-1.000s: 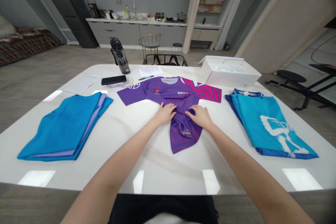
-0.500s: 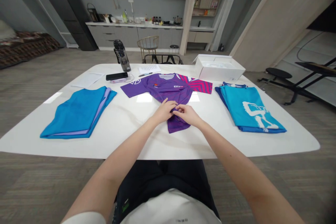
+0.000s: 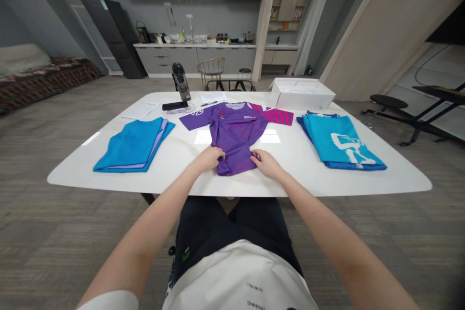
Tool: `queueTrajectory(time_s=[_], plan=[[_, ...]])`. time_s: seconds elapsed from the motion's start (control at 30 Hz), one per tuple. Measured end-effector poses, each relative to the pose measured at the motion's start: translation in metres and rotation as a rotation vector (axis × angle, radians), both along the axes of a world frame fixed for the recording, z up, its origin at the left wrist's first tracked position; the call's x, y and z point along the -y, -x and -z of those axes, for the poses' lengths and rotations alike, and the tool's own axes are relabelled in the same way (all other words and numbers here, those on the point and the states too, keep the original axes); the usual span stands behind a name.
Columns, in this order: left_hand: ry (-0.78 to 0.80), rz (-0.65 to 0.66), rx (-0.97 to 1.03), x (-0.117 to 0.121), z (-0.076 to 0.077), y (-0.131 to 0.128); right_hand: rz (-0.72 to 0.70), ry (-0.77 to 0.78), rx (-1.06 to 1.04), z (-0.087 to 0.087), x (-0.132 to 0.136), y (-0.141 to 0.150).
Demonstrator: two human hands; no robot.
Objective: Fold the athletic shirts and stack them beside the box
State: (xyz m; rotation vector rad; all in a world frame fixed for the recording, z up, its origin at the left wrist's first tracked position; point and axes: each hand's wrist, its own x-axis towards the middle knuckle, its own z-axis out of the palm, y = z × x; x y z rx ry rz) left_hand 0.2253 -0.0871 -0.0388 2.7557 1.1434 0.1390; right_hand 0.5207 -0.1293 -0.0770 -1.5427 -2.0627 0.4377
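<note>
A purple short-sleeved T-shirt (image 3: 236,131) lies face up on the white table, its collar away from me and one sleeve striped pink. My left hand (image 3: 210,158) is closed on the left edge of its lower part. Opposite it, my right hand (image 3: 266,162) pinches the right edge near the hem. Between the hands the cloth is spread fairly flat, with creases higher up. Left of the T-shirt rests a folded blue garment (image 3: 129,145) with a lilac layer inside. To the right is a stack of folded turquoise and dark blue shirts (image 3: 339,140) with a white print.
On the white table (image 3: 290,174), a white box (image 3: 303,94) stands at the back right. A dark water bottle (image 3: 180,82), a phone (image 3: 175,105), a pen (image 3: 209,103) and paper sheets (image 3: 140,110) are at the back left. Chairs stand beyond the far edge.
My hands have moved apart from the middle of the T-shirt to its two side edges. Its bunched lower part is now spread wider. The camera view has tilted up.
</note>
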Motion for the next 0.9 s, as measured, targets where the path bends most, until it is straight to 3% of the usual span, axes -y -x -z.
queueTrajectory(time_s=[0.13, 0.23, 0.37, 0.5, 0.63, 0.9], plan=[[0.017, -0.134, -0.167, 0.016, -0.011, 0.012, -0.067, 0.069, 0.110, -0.010, 0.018, 0.002], [-0.015, -0.230, -0.128, 0.032, -0.010, -0.001, -0.004, 0.085, 0.212, -0.018, 0.024, 0.007], [-0.092, -0.269, 0.072, 0.053, 0.011, -0.035, 0.064, 0.036, 0.267, -0.017, 0.027, 0.012], [-0.043, -0.367, 0.077, 0.066, 0.037, -0.050, 0.135, 0.064, 0.311, -0.013, 0.033, 0.009], [0.010, -0.376, 0.008, 0.070, 0.046, -0.039, 0.204, 0.104, 0.401, -0.017, 0.048, -0.004], [0.109, -0.401, -0.069, 0.074, 0.040, -0.001, 0.366, 0.221, 0.585, -0.030, 0.099, -0.055]])
